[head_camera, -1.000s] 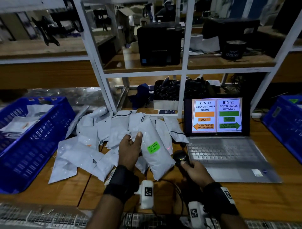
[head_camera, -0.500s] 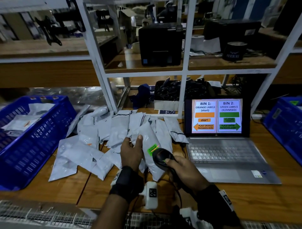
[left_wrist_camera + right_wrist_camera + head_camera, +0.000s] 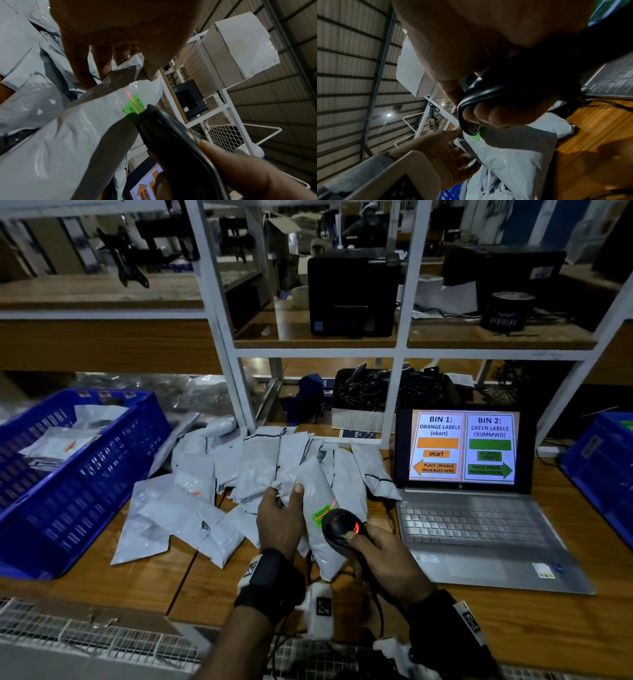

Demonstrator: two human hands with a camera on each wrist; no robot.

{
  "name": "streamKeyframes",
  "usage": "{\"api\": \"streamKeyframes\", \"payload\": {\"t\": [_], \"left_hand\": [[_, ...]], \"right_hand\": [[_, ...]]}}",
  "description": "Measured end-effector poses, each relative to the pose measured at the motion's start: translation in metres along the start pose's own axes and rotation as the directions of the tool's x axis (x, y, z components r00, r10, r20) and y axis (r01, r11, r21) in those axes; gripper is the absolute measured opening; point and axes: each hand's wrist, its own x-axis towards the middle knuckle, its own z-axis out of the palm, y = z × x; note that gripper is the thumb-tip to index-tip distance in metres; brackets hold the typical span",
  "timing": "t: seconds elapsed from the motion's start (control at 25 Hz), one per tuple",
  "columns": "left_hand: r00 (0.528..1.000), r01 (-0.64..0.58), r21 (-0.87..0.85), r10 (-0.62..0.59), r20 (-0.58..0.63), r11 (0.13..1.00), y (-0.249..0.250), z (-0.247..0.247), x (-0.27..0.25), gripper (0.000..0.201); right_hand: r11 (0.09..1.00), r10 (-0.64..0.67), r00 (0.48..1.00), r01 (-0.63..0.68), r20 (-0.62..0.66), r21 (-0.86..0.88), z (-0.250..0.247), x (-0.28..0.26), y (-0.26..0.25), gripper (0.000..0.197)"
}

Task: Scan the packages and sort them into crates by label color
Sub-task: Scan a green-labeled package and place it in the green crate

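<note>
Left blue perforated plastic crate (image 3: 85,474) holding grey mailers | right blue plastic crate (image 3: 603,470) cut off, contents hidden | grey plastic mailer with green label (image 3: 318,529) pinched upright over desk by left hand (image 3: 279,523) | black handheld scanner (image 3: 342,527) gripped by right hand (image 3: 383,559), red line across label, label text partly hidden.

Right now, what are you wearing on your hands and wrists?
Nothing on the left hand or right hand: both are bare, no sleeves. Each wrist has a black band carrying a white camera box with a black-and-white square code marker. The right band shows such markers too.
</note>
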Motion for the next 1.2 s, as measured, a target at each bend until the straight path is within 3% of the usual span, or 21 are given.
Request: {"api": "streamKeyframes", "payload": {"t": [0.16, 0.28, 0.48, 0.6, 0.76, 0.84, 0.96, 1.08, 1.2], "left_hand": [[1.000, -0.015, 0.017, 0.014, 0.021, 1.000, 0.002, 0.001, -0.002, 0.044], [1.000, -0.017, 0.021, 0.017, 0.006, 1.000, 0.004, 0.001, -0.002, 0.044], [0.998, 0.018, 0.002, -0.018, -0.058, 1.000, 0.014, 0.000, -0.003, 0.030], [0.994, -0.002, -0.010, 0.001, -0.105, 1.000, 0.022, -0.006, -0.005, 0.032], [0.996, -0.031, -0.027, 0.028, -0.083, 0.999, 0.037, -0.013, -0.001, 0.029], [0.996, -0.065, -0.008, 0.065, -0.058, 0.998, 0.045, -0.013, 0.003, 0.039], [0.995, -0.096, -0.002, 0.096, 0.010, 0.995, 0.054, -0.008, 0.014, 0.045], [0.992, -0.102, -0.009, 0.103, 0.078, 0.995, 0.063, 0.002, 0.022, 0.048], [0.983, -0.078, -0.068, 0.088, 0.163, 0.995, 0.065, 0.017, 0.026, 0.049]], "right_hand": [[1.000, 0.013, 1.000, -0.013, -0.003, -0.001, -0.001, 0.000, 0.001, 0.013], [1.000, 0.006, 1.000, -0.006, -0.006, 0.012, -0.002, 0.003, 0.006, 0.013], [0.996, 0.058, 0.984, -0.069, -0.171, -0.055, -0.021, 0.014, 0.033, 0.061], [0.974, 0.123, 0.974, -0.156, -0.191, -0.165, -0.030, 0.020, 0.045, 0.051], [0.906, 0.230, 0.972, -0.230, -0.042, -0.355, -0.026, 0.029, 0.050, 0.037], [0.887, 0.250, 0.968, -0.233, -0.011, -0.399, -0.020, 0.034, 0.050, 0.033], [0.888, 0.244, 0.969, -0.241, -0.042, -0.391, -0.012, 0.037, 0.054, 0.032], [0.895, 0.262, 0.959, -0.283, -0.107, -0.343, -0.008, 0.037, 0.060, 0.049], [0.900, 0.148, 0.951, -0.243, -0.270, -0.362, -0.016, 0.029, 0.038, 0.025]]}}
